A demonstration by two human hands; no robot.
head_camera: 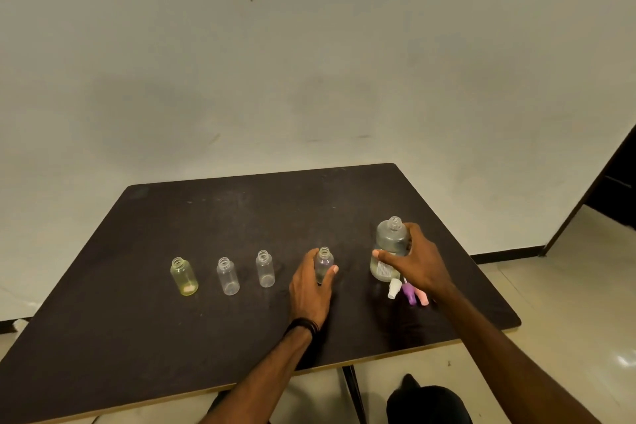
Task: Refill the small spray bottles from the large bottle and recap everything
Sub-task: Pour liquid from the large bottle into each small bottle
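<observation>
Several small uncapped bottles stand in a row on the dark table [206,337]: a yellowish bottle [184,276] at the left, then two clear bottles [228,276] [265,268]. My left hand [311,286] grips the rightmost small bottle [324,260], which stands upright. My right hand [418,260] grips the large uncapped bottle [390,244], upright on the table and holding clear liquid. Spray caps lie in front of it: a white cap [394,288], a purple cap [409,294] and a pink cap [422,298], partly under my right wrist.
A pale wall stands behind the table's far edge. The table's right corner [512,322] juts over a light tiled floor. A dark object [426,399] sits below the near edge beside the table leg. A dark doorway [612,189] is at the far right.
</observation>
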